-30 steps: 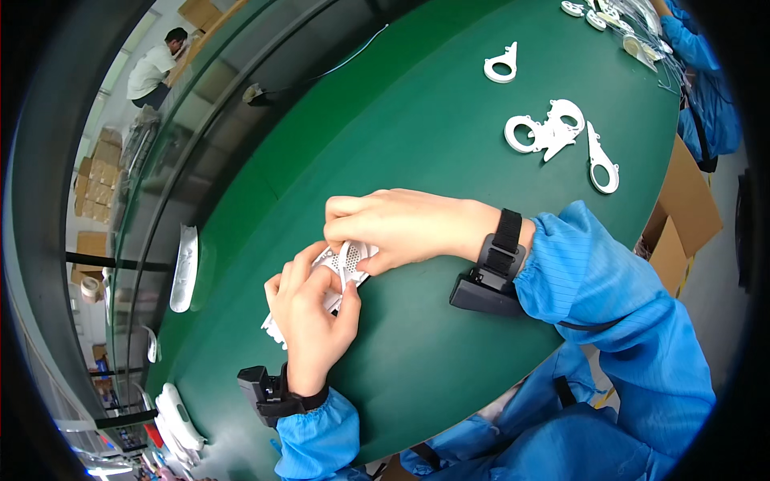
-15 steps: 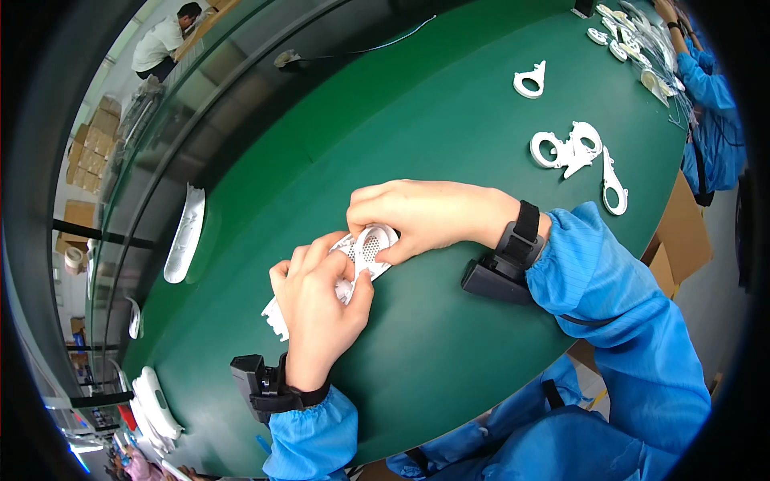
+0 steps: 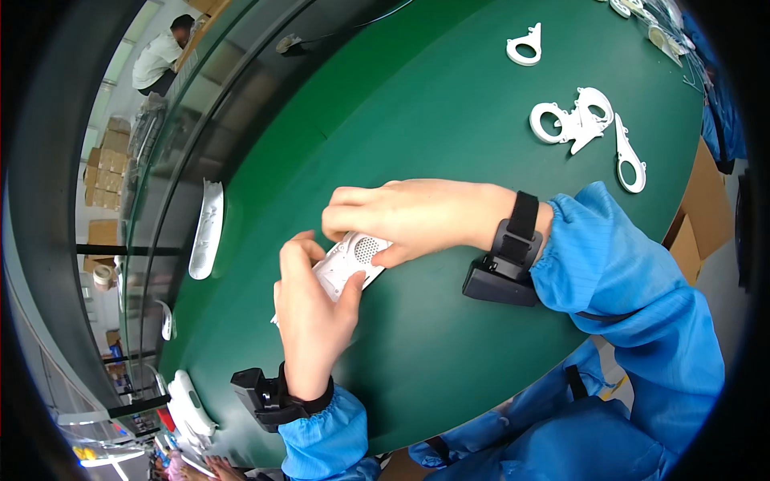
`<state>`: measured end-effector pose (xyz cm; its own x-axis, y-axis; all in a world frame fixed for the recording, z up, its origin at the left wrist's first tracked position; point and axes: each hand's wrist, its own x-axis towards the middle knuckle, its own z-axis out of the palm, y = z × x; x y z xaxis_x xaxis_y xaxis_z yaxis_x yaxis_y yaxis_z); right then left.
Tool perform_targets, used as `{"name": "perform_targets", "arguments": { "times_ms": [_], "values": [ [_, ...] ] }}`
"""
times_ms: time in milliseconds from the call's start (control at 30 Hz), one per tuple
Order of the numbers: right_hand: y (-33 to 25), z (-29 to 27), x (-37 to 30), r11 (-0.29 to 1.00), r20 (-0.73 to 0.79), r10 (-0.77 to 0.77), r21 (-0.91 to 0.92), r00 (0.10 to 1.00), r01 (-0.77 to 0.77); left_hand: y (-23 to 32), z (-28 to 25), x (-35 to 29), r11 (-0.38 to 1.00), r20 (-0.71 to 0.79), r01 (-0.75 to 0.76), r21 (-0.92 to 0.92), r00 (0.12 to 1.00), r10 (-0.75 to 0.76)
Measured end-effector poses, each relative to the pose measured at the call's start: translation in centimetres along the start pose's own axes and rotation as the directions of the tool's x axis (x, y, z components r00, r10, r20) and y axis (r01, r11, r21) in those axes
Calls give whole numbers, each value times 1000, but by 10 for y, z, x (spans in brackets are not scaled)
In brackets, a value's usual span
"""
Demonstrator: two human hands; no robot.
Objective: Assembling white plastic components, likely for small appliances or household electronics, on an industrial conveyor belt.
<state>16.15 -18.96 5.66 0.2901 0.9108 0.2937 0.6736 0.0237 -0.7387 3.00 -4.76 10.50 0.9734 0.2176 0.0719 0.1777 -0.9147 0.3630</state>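
Observation:
A white plastic housing with a round patch of small holes is held between my two hands above the green table. My left hand is closed around its near left part, the thumb along the lower edge. At the far right end, beside the perforated patch, my right hand grips it with the thumb below and the fingers bent over the top. My fingers cover both ends of the housing.
Several white ring-shaped parts lie on the green table at the far right. A long white curved shell lies at the left, and more white shells at the lower left. A cardboard box stands past the right edge.
The white ring-like piece over the perforated patch no longer shows, and more of the housing's inside is visible. My right fingers have shifted slightly left. The whole view has shifted a little.

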Motion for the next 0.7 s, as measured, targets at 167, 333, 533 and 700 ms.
{"name": "perform_targets", "arguments": {
  "times_ms": [167,333,533,700],
  "values": [
    [1,3,-7,998,-71,-55,-41,996,52,14,-7,5,988,106,127,88,985,-136],
    [7,1,0,979,-21,125,167,992,-120,11,-7,6,978,113,167,121,977,-181],
    [8,9,22,986,-20,131,103,991,-129,-12,-7,7,992,62,-15,123,998,7],
    [1,0,14,979,-67,171,126,983,-162,-22,-11,12,1000,37,-22,-21,999,23]
  ]
}}
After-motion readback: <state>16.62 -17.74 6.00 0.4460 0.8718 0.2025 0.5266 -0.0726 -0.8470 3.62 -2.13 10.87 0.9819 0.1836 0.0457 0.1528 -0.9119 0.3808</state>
